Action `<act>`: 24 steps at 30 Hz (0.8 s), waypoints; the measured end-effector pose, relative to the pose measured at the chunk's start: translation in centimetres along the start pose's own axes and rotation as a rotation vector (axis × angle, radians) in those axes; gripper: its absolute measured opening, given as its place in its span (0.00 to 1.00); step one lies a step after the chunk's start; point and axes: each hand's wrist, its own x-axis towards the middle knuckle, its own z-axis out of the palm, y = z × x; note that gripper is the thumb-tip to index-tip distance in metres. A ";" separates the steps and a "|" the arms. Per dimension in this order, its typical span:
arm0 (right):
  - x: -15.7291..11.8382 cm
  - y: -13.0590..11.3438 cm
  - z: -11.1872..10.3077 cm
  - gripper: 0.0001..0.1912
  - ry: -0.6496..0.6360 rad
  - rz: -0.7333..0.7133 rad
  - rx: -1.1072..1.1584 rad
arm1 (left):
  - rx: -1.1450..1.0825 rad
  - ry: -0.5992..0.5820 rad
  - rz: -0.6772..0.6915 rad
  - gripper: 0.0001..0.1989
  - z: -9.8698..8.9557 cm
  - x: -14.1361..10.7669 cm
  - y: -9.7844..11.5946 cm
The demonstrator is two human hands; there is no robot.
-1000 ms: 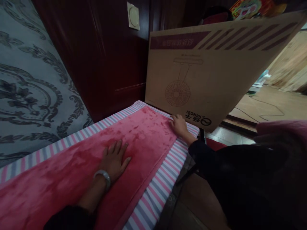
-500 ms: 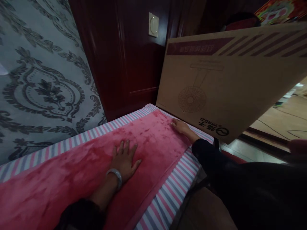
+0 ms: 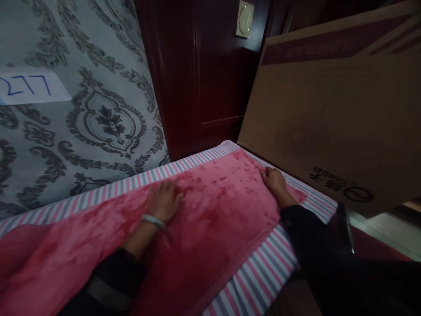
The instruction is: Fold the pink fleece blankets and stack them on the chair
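Note:
A long pink plush cloth lies over a striped sheet, its surface marked by darker brushed patches. My left hand, with a pale bangle at the wrist, rests on the cloth towards the wall side. Its fingers lie forward and are a little blurred by motion. At the far right end, my right hand has its fingers curled in on the cloth's edge. Folds run through the cloth beside that hand.
A large cardboard box leans at the right, close to the sheet's far edge. Behind stands a dark red wooden panel with a wall switch. Patterned wallpaper on the left carries a paper label.
My view has swung left, bringing the paper label in. My left hand has moved towards the wall side, its fingers less spread. The fingers of my right hand have curled in on the cloth.

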 end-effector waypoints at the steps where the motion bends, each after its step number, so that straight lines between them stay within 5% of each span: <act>1: 0.2 0.1 0.1 0.22 -0.004 0.011 0.016 | 0.036 -0.007 -0.049 0.29 -0.6 0.7 -1.4; 5: 1.0 0.5 0.2 0.20 -0.074 0.071 0.074 | 0.120 -0.093 -0.195 0.28 -1.4 2.8 -6.5; 10: 1.5 0.8 -0.2 0.18 -0.047 0.006 0.164 | 0.094 -0.156 -0.110 0.16 -0.6 4.2 -9.1; 19: 5.5 3.0 -4.9 0.18 0.100 0.043 0.106 | 0.043 0.042 -0.146 0.15 -2.6 7.5 -6.2; 24: 5.5 3.3 -2.7 0.21 -0.065 0.126 0.057 | 0.025 -0.039 -0.164 0.18 -0.1 9.0 -3.9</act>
